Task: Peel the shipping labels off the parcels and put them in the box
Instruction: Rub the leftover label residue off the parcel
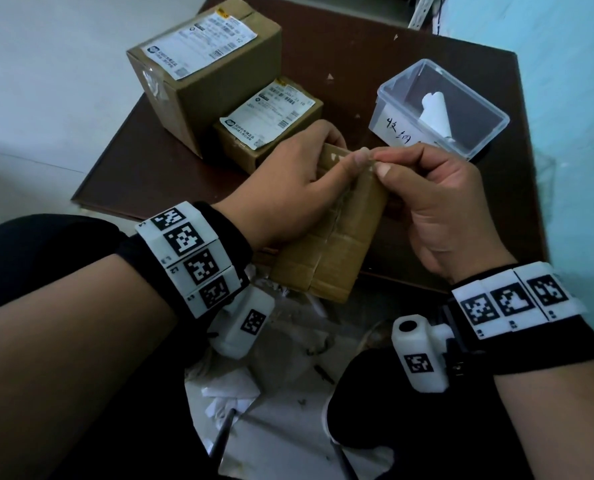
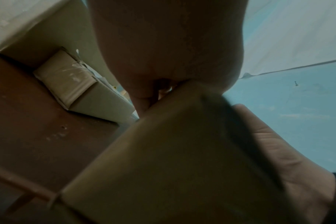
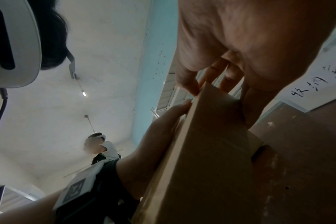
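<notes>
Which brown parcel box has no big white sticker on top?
The parcel in the hands, held by the left hand and right hand. Its top shows bare cardboard and tape; the big parcel and small parcel both show white labels.

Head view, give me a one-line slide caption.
Both hands, left hand and right hand, hold a parcel beside two labelled parcels and a clear box.

Black handwritten Chinese characters, apparently "收纳", are seen on the white front of the clear plastic box [image 1: 397, 128]; printed barcodes and small blurred text on the two parcels' shipping labels [image 1: 198, 43] cannot be read
</notes>
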Demonstrator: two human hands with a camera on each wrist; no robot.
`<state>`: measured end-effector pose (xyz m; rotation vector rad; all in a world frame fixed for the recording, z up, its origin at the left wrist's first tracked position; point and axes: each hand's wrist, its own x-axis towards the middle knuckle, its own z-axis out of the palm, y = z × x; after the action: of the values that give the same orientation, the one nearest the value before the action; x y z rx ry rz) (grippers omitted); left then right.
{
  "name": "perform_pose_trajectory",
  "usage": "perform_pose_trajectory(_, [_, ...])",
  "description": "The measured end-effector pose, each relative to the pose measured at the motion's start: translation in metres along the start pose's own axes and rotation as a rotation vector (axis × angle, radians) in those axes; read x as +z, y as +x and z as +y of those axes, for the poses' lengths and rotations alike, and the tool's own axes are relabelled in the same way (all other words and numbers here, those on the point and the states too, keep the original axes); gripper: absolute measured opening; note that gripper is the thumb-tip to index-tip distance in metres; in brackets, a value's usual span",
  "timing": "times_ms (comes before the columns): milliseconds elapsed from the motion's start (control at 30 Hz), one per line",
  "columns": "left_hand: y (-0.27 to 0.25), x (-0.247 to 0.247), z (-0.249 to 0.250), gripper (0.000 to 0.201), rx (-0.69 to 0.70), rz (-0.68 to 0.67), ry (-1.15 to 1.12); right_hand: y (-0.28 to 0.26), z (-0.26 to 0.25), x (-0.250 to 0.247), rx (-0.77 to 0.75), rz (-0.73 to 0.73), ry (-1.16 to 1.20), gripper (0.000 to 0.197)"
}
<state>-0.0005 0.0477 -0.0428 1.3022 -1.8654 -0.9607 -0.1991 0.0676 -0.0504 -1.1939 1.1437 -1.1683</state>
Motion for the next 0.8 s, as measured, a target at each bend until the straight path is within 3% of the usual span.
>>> perform_pose_trajectory(167, [-0.0021, -0.0019, -0.0014, 0.032, 0.041, -0.015, 0.021, 0.0001, 0.001, 0.0022, 0.036, 0.0, 0.089, 0.015])
perform_pose_trajectory(500, [0.001, -0.001, 0.0001, 0.031, 0.009, -0.016, 0.0, 0.0008, 0.0006, -0.0018, 0.009, 0.001, 0.01, 0.016])
perform_pose_trajectory(667, [-0.0007, -0.0054, -0.0011, 0.017, 0.014, -0.09, -0.016, 0.0005, 0.0043, 0.0027, 0.013, 0.021, -0.025, 0.011])
perform_pose_trajectory(800, [-0.0018, -0.0048, 0.0006, 0.024, 0.016, -0.096, -0.036, -0.0009, 0.0011, 0.0028, 0.008, 0.021, -0.032, 0.015])
